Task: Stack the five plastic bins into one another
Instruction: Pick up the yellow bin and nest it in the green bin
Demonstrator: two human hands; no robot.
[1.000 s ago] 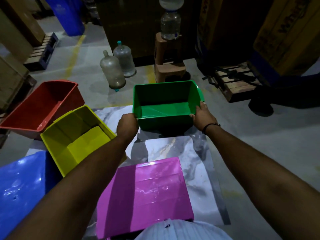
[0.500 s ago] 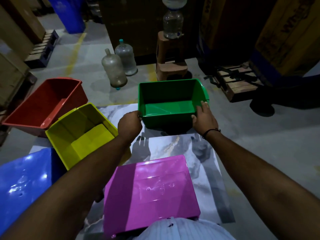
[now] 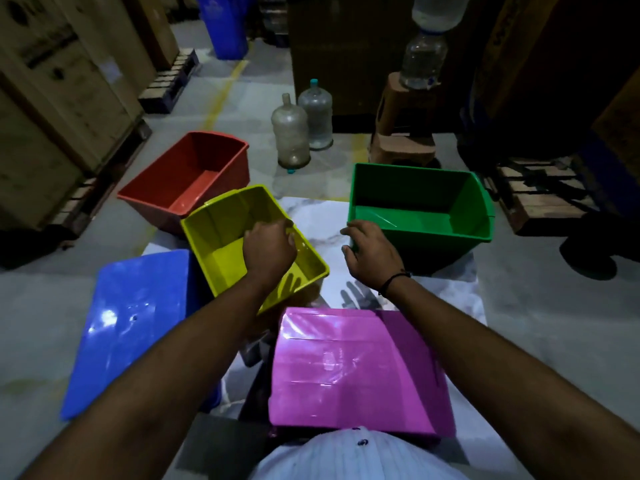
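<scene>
The green bin (image 3: 420, 209) is the landmark. Its near-left corner is touched by the right hand (image 3: 372, 258), fingers loosely curled. Left of it, the yellow bin's (image 3: 225, 233) far rim is gripped by the left hand (image 3: 268, 249), probably for nesting inside green.

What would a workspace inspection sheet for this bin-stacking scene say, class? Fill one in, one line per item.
Surface: marble-patterned table, partly bare.
Job's things: red bin, yellow bin and green bin open side up; blue bin and pink bin upside down. None nested.
Clutter: nothing seen.
Grips: left hand over the yellow bin's right rim; right hand at the green bin's near left corner.
Cables: nothing seen.
Surroundings: two water jugs, wooden crates, pallets.
</scene>
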